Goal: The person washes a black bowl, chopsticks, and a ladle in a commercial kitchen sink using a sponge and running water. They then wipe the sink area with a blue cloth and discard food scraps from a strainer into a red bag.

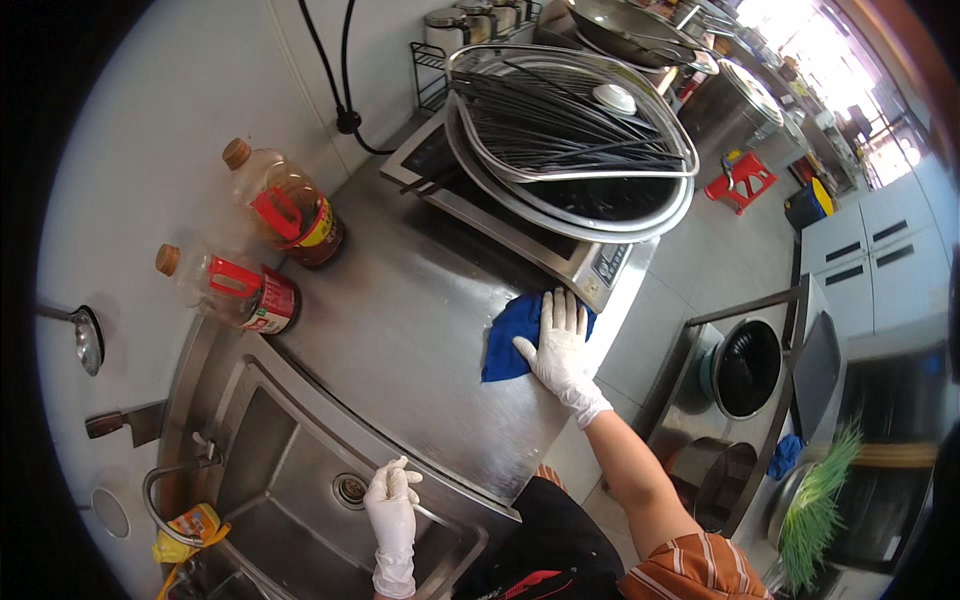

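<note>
My right hand [560, 349], in a white disposable glove, lies flat on a folded blue cloth [511, 337]. Its fingers are straight and slightly apart, and the palm hides part of the cloth. Under the cloth is the stainless steel counter [397, 300], beside the front corner of an induction cooker [592, 274]. My left hand [394, 499], gloved too, hangs over the near side of a steel sink [300, 442], right of the drain [350, 490]. Its fingers are loosely bent, with nothing seen in them.
On the cooker stands a metal pan [660, 217] topped by a wire basket of dark sticks and a glass lid. Two plastic bottles [307, 232] [274, 304] stand by the wall. A cleaver [142, 425] hangs above the faucet [154, 487]. Rightward, a steel shelf unit [686, 382] holds bowls.
</note>
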Tool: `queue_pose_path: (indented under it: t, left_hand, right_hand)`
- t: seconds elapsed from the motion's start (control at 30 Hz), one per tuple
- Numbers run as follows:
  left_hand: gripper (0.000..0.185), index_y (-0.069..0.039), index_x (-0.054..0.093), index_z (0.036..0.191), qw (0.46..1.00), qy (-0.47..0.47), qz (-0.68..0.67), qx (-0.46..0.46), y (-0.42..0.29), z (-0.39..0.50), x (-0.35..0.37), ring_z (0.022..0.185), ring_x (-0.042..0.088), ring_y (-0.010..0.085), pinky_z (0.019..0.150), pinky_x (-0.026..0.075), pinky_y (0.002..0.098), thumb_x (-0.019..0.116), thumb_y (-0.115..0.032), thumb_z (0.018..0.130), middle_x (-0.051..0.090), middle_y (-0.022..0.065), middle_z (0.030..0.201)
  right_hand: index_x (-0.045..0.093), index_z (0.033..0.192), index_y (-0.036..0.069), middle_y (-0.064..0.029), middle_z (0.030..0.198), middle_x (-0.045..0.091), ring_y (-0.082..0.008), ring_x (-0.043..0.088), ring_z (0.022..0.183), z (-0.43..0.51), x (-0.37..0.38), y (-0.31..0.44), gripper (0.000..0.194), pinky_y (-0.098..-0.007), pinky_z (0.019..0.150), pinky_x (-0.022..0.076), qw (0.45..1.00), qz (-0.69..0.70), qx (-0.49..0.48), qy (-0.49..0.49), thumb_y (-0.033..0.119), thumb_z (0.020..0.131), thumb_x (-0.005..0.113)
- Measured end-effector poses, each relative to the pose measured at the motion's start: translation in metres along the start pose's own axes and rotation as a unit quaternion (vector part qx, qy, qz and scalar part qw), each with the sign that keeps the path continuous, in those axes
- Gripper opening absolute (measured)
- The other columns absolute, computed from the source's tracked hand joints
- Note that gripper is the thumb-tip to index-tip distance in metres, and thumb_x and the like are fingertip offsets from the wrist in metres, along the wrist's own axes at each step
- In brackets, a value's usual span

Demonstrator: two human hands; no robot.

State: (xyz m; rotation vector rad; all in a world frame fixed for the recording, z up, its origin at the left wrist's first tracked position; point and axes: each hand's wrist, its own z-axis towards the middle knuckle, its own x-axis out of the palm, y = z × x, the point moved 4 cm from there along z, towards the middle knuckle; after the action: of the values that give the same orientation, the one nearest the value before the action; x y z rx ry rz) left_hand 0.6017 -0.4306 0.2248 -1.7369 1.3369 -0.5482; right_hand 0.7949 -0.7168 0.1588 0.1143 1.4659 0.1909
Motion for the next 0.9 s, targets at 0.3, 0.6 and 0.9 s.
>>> queue_pose_path:
  t: [0.3,0.6,0.9]
  left_hand:
    - [0.022,0.0,0.061,0.114,0.998,-0.063,-0.021,-0.006,-0.003,0.012,-0.013,0.056,0.047,0.0045,0.051,0.037,0.018,0.048,-0.012,0.1,0.066,0.0053,0.083]
    - [0.025,-0.001,0.062,0.111,0.997,-0.05,0.051,0.02,-0.005,0.033,-0.017,0.054,0.048,0.0036,0.05,0.037,0.0189,0.043,-0.014,0.103,0.065,0.0043,0.079]
    - [0.026,0.001,0.061,0.113,0.997,-0.051,0.053,0.015,-0.002,0.047,-0.033,0.052,0.046,0.0029,0.046,0.036,0.0175,0.044,-0.016,0.103,0.064,0.004,0.078]
  right_hand:
    - [0.024,0.149,0.002,-0.0183,0.155,0.025,-0.0321,0.017,0.146,0.153,0.051,0.126,0.075,-0.0483,0.118,0.011,0.982,0.058,-0.173,0.055,0.044,0.093,0.051]
    - [0.037,0.144,0.006,-0.0104,0.153,0.033,-0.0274,0.023,0.144,0.166,0.053,0.14,0.056,-0.0448,0.118,0.0167,0.963,0.077,-0.254,0.054,0.031,0.095,0.049]
    - [0.06,0.12,0.004,-0.0129,0.126,0.059,-0.032,0.053,0.116,-0.039,-0.019,-0.023,0.052,-0.0436,0.098,0.0419,0.977,0.142,-0.157,0.022,0.0,0.068,0.062]
